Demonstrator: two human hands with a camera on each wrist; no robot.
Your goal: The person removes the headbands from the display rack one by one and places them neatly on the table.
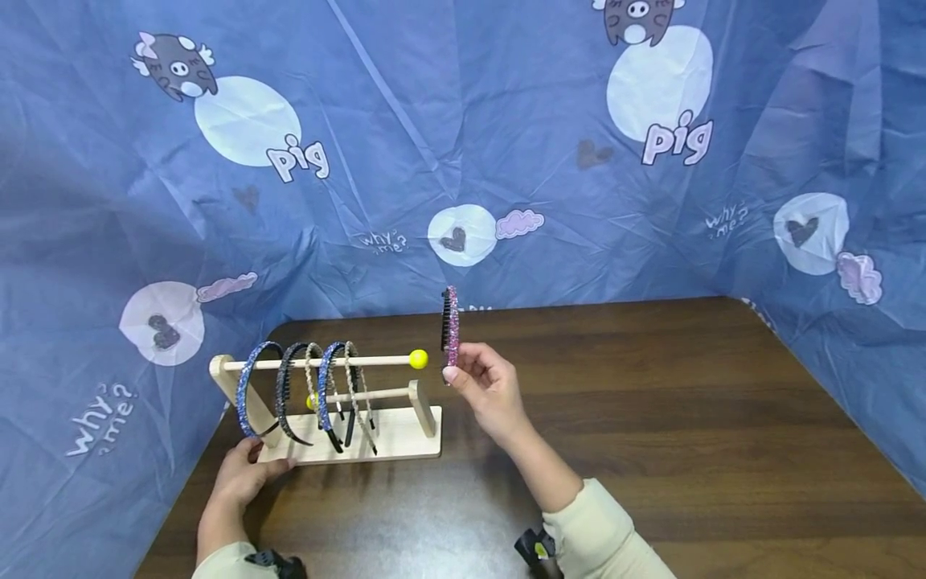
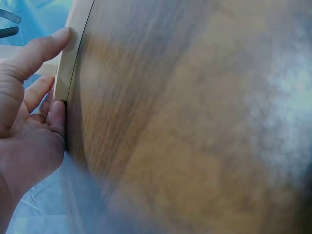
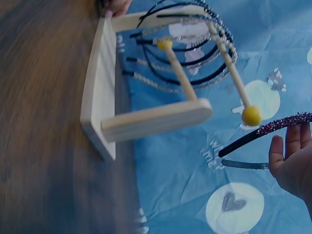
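Observation:
My right hand (image 1: 497, 396) pinches a pink glitter headband (image 1: 452, 328) between thumb and fingers. It holds the headband upright in the air, just right of the yellow ball (image 1: 418, 359) that caps the upper rod of a wooden headband stand (image 1: 401, 434). In the right wrist view the open ends of this headband (image 3: 243, 142) point toward the rod. Over at the stand's left end, my left hand (image 1: 240, 481) grips the base, thumb (image 2: 51, 44) along its front edge. Several headbands hang on the upper rod, among them a blue glitter headband (image 1: 246, 390) and a black headband (image 1: 282, 398).
A lower rod (image 1: 383, 395) with its own yellow ball sits on the stand's short right post (image 1: 424, 410). The stand is near the left side of the brown wooden table (image 1: 651, 402). A blue patterned cloth (image 1: 463, 121) hangs behind and around the table.

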